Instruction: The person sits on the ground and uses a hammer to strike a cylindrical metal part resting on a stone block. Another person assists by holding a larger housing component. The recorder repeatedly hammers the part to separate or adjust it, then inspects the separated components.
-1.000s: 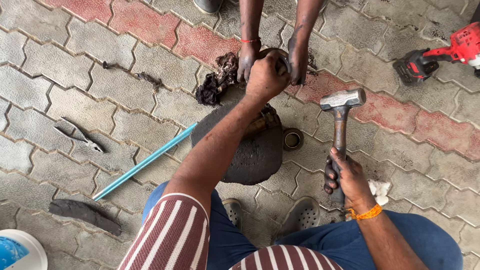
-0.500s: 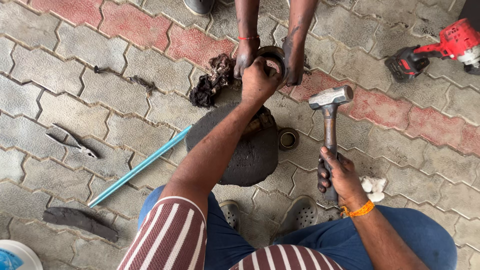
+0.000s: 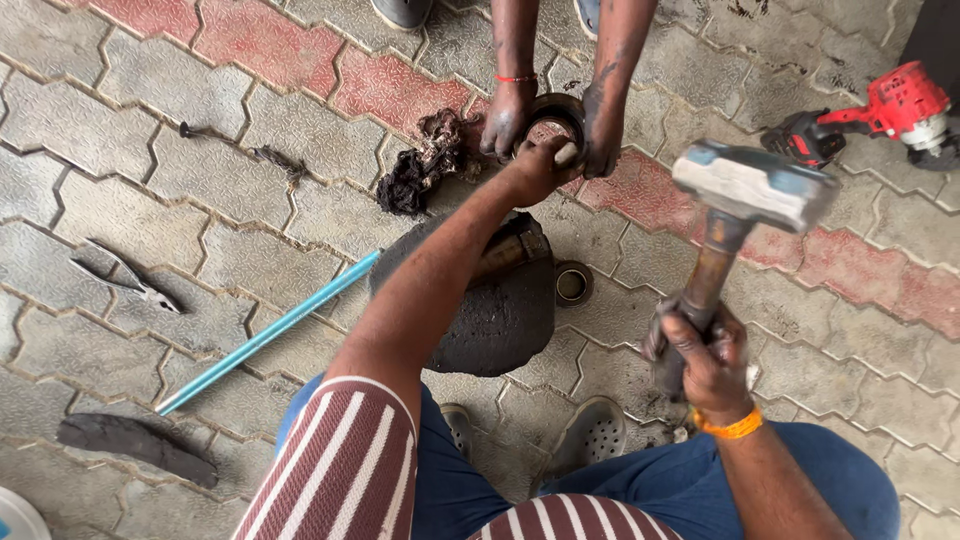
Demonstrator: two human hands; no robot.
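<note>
Metal ring (image 3: 556,112) stands on the paving past a dark block (image 3: 497,310), steadied by another person's two hands (image 3: 604,125), the left hand (image 3: 535,170) closed on a small rod against it, the right hand (image 3: 705,355) gripping a raised hammer (image 3: 745,190).

Wore a short-sleeved shirt (image 3: 345,470) with maroon and white stripes, blue trousers (image 3: 690,480), grey perforated clogs (image 3: 590,435). Orange band (image 3: 728,426) around right wrist. Bare forearms; both hands smeared with dark grease.
</note>
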